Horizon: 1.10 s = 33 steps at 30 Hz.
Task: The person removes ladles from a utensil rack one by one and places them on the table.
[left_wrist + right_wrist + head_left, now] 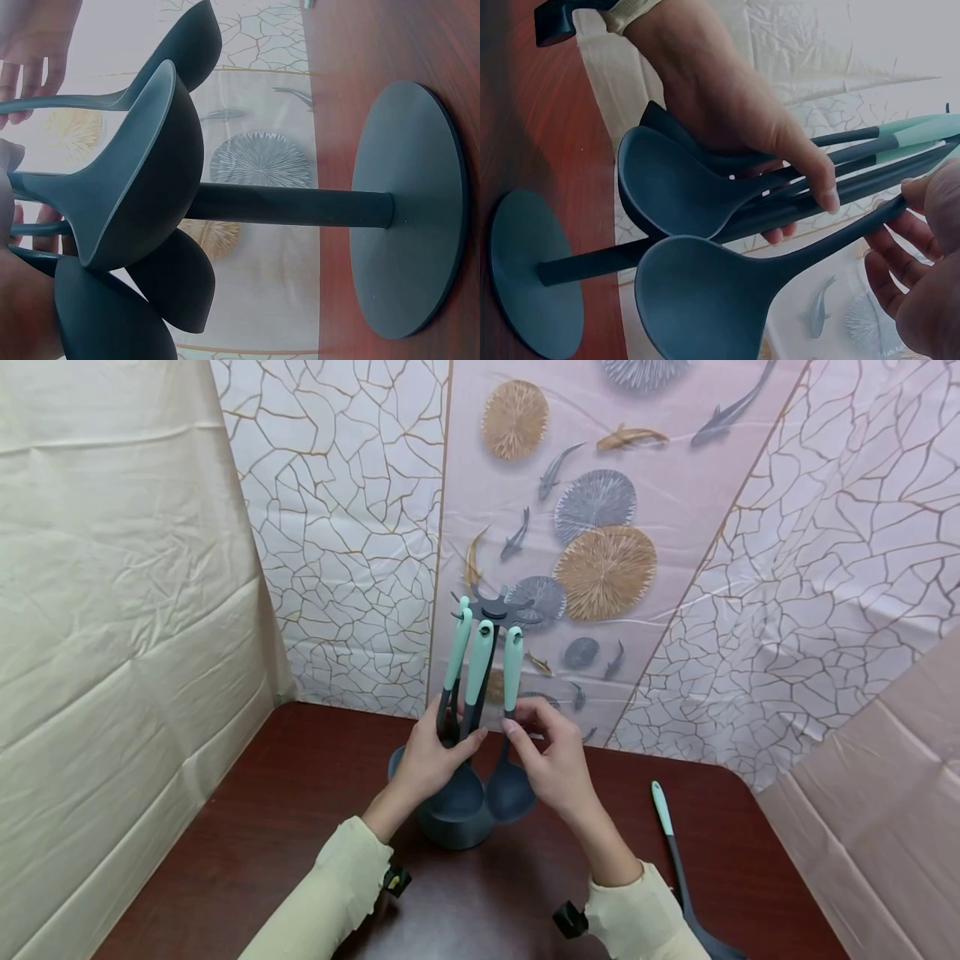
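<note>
A dark utensil stand [495, 606] with hooks around its top rises from a round base [412, 210]. Several dark utensils with mint-green handles [477, 664] hang about its pole. My left hand [431, 764] wraps around the pole and the lower handles, with a big ladle [679, 180] beside its thumb. To the right of the pole, my right hand [558, 760] pinches another ladle [701, 300] by the dark shaft just below its green grip. That ladle's bowl points down. Whether its handle end is on a hook, I cannot tell.
On the table's right side lies another green-handled utensil [675, 852], its far end partly behind my right sleeve. The dark red table [300, 827] meets patterned cloth [360, 527] at the back. Cloth walls stand on both sides.
</note>
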Available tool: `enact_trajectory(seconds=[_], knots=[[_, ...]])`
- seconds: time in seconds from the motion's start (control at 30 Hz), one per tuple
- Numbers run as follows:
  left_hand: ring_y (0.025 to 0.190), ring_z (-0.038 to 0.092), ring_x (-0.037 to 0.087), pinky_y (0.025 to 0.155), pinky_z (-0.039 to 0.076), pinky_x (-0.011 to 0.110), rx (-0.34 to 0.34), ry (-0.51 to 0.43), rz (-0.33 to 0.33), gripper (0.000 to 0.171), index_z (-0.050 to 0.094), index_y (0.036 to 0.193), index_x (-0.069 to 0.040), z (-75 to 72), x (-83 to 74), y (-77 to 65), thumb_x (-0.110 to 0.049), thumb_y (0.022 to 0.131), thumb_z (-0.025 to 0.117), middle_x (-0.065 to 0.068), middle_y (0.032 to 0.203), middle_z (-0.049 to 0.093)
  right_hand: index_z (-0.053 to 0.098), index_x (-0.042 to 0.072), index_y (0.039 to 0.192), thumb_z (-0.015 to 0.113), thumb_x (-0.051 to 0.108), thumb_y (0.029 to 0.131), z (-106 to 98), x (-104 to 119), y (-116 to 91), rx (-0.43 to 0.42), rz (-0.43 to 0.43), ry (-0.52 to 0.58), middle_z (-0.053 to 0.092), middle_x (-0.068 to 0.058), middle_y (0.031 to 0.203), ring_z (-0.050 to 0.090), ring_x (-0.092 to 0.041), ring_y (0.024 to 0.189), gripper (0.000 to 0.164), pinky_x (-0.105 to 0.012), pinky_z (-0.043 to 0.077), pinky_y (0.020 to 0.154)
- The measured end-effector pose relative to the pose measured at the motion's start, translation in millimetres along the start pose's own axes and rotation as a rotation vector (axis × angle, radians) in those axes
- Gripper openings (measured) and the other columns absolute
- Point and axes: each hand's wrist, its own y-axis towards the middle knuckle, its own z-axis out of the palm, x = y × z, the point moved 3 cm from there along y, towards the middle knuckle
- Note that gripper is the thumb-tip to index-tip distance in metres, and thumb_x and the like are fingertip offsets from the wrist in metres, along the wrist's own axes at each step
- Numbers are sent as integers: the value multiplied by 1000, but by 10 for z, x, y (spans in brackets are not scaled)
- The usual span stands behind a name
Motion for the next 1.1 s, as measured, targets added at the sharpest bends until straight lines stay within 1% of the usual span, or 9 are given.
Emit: enact_trajectory(seconds=[0.2,0.27,0.4,0.6,0.83,0.93,1.1], knots=[[84,66,20,75,55,45,-2,3,-12,36,56,120,-19,4,2,1,-35,98,79,2,97,68,68,4,114,68,10,105,6,-32,0,13,-17,-25,69,-3,99,72,-19,91,11,-43,62,76],[85,66,20,75,55,45,-2,7,-13,36,56,120,-19,4,1,2,-35,98,79,2,97,68,68,4,114,68,11,105,7,-36,2,20,-16,-26,69,-3,99,71,-18,90,10,-42,62,76],[85,66,21,76,55,45,3,8,-11,36,56,120,-19,3,1,-1,-35,98,79,3,98,69,67,9,113,67,10,106,11,-42,-10,31,-18,-29,69,-4,97,70,-19,86,8,-37,59,73],[87,65,21,77,54,44,2,13,-9,35,56,120,-19,-2,5,-4,-35,98,78,3,99,68,66,10,114,66,7,106,16,-32,-24,45,-24,-14,69,-4,100,70,-18,91,9,-34,57,73],[86,64,20,77,53,44,-2,17,2,37,56,121,-17,0,-6,3,-32,97,80,2,99,68,64,6,113,65,6,106,24,16,-53,77,-32,-5,69,-4,98,71,-18,90,7,-39,60,80],[86,64,20,77,53,43,-3,21,2,37,56,121,-17,4,-11,3,-32,97,80,2,99,68,64,4,113,65,8,106,24,29,-70,77,-22,-8,70,-2,98,71,-18,90,7,-37,59,79],[87,63,21,78,53,43,-4,15,3,38,56,121,-17,3,-7,-4,-31,97,81,3,99,66,64,8,113,65,9,107,21,57,-104,66,-19,6,71,-1,97,70,-18,90,6,-39,59,76]])
